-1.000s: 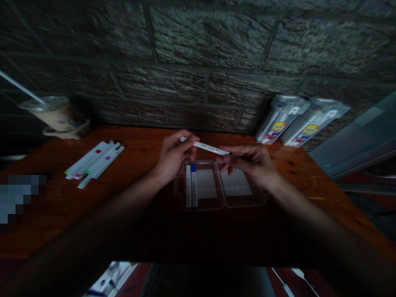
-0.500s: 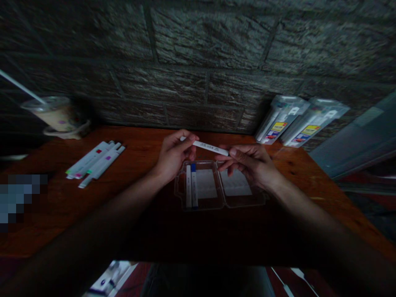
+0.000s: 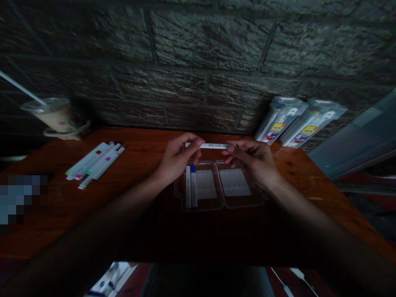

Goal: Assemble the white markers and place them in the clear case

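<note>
Since the earlier frame: the slim white marker w/ black print [image 3: 213,145] is now lying approx. level in the air, no longer sloping down to the R; both my hands are sitting at slightly diff. pos. My L hand [image 3: 181,156] is pinching its L end b/w thumb & fingers, nearly closed. My R hand [image 3: 253,161] is gripping the R end likewise, thumb on the near side, lower fingers loosely curled.

Obs.: I'm keeping the marker just above the back of an open, hinged clear plastic case [image 3: 207,210]. In its L half, a plain white marker [image 3: 188,187] & a white marker w/ blue end caps [image 3: 194,187] are lying side by side. A pile of white markers w/ coloured ends [image 3: 94,163] is resting farther L on the brown wooden table [image 3: 293,181]. Two tall clear plastic boxes w/ yellow labels [image 3: 292,123] are standing back R, by the grey stone-block wall [image 3: 198,45].
</note>
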`<state>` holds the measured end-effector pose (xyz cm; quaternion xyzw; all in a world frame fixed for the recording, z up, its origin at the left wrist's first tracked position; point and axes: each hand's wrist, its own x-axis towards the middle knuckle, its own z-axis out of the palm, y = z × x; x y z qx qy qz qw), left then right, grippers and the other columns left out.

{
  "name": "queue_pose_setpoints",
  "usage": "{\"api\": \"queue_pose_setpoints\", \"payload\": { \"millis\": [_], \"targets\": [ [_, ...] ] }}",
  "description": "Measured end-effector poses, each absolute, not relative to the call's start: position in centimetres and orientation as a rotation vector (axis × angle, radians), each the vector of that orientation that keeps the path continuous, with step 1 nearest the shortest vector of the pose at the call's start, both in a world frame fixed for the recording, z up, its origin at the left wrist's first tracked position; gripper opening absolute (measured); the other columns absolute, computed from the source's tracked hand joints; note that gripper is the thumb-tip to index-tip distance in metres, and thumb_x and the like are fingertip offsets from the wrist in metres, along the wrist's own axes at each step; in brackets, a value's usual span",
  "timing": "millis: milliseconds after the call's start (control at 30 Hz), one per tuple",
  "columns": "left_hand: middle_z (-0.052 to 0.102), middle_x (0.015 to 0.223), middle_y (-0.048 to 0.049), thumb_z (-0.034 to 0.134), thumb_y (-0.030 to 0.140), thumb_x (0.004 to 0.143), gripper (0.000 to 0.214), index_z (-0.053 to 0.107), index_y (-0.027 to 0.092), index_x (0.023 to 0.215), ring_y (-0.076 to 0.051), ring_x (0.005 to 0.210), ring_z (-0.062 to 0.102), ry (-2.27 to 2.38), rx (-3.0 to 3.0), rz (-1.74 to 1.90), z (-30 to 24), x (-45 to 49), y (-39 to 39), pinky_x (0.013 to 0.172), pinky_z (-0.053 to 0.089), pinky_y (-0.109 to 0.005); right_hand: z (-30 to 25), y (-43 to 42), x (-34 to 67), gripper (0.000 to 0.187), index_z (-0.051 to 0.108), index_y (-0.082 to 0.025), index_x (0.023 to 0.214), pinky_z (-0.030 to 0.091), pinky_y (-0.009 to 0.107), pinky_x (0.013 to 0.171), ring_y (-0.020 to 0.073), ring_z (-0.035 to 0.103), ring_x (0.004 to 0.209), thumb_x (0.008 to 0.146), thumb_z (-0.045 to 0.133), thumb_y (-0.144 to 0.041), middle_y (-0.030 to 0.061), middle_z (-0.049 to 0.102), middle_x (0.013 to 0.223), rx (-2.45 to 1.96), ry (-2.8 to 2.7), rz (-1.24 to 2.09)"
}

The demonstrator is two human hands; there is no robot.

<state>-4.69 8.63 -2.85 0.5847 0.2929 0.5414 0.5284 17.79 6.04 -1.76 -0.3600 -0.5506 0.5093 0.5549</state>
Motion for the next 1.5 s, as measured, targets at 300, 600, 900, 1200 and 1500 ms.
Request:
{"api": "queue_pose_setpoints", "payload": {
  "millis": [300, 600, 900, 1200, 1500],
  "targets": [
    [0.078, 0.084, -0.0065, 0.076, 0.031, 0.089, 0.023, 0.080, 0.016, 0.107, -0.009, 0.055, 0.062, 0.625, 1.285, 1.280, -2.3, -5.3, 8.7, 0.053, 0.051, -0.022, -1.6, 6.9, 18.4, 0.019, 0.081, -0.021, 0.082, 0.058, 0.016, 0.052, 0.0102, 0.074, 0.061, 0.078, 0.091, -0.036, 0.0038, 0.083, 0.085, -0.847, -1.132, 1.240],
    [0.082, 0.092, -0.0103, 0.079, 0.025, 0.086, 0.030, 0.081, 0.016, 0.115, -0.011, 0.057, 0.066, 0.466, 1.208, 1.186, -1.8, -5.4, 8.4, 0.057, 0.055, -0.024, -1.5, 7.2, 18.8, 0.024, 0.078, -0.020, 0.079, 0.057, 0.015, 0.049, 0.0115, 0.076, 0.062, 0.071, 0.094, -0.036, 0.0035, 0.083, 0.081, -0.841, -1.016, 1.364],
    [0.083, 0.091, -0.0123, 0.085, 0.024, 0.082, 0.029, 0.084, 0.017, 0.110, -0.013, 0.063, 0.070, 0.429, 1.153, 1.047, -1.8, -5.7, 8.2, 0.061, 0.056, -0.023, -1.6, 7.3, 19.0, 0.020, 0.077, -0.020, 0.081, 0.060, 0.019, 0.054, 0.0133, 0.075, 0.063, 0.074, 0.092, -0.031, 0.0045, 0.083, 0.081, -0.840, -1.038, 1.423],
    [0.082, 0.083, -0.0109, 0.086, 0.026, 0.078, 0.026, 0.084, 0.015, 0.101, -0.011, 0.058, 0.067, 0.638, 1.163, 1.121, -1.7, -5.3, 8.3, 0.057, 0.054, -0.023, -1.8, 7.4, 18.9, 0.016, 0.075, -0.021, 0.079, 0.058, 0.021, 0.050, 0.0132, 0.073, 0.059, 0.078, 0.085, -0.033, 0.0044, 0.082, 0.079, -0.910, -1.088, 1.299],
    [0.081, 0.082, -0.0093, 0.085, 0.029, 0.081, 0.026, 0.083, 0.015, 0.102, -0.011, 0.060, 0.067, 0.758, 1.296, 1.178, -2.9, -5.4, 9.0, 0.057, 0.054, -0.023, -2.0, 7.0, 18.6, 0.015, 0.079, -0.022, 0.080, 0.057, 0.022, 0.050, 0.0129, 0.071, 0.058, 0.077, 0.088, -0.034, 0.0041, 0.080, 0.076, -0.912, -1.161, 1.218]
  ]
}}
